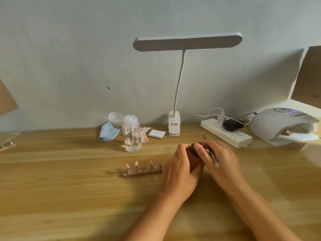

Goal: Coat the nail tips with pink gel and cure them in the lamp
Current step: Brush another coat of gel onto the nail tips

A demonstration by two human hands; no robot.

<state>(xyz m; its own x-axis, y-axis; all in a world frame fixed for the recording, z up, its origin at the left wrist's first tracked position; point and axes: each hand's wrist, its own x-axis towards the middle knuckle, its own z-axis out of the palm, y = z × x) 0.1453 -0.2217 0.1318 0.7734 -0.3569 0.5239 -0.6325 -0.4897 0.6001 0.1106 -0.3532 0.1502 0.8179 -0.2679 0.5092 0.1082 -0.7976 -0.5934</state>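
My left hand holds a small dark red bottle. My right hand pinches its black cap and holds a thin clear stick too. Just left of my hands, a wooden strip lies on the table. Two of its little stands hold pink nail tips. The white nail lamp sits far right, its blue numbers lit.

Table is showing pale wood, smooth, with a satin sheen. Holder strip is showing darker wood and carrying metal stands topped by glossy pink nail tips. Pump bottle is appearing as clear plastic, cloth as soft blue fabric. Desk lamp is reading as matt white plastic; curing lamp and power strip are looking glossier. Brush is showing a clear plastic handle, gel jar an opaque dark body.
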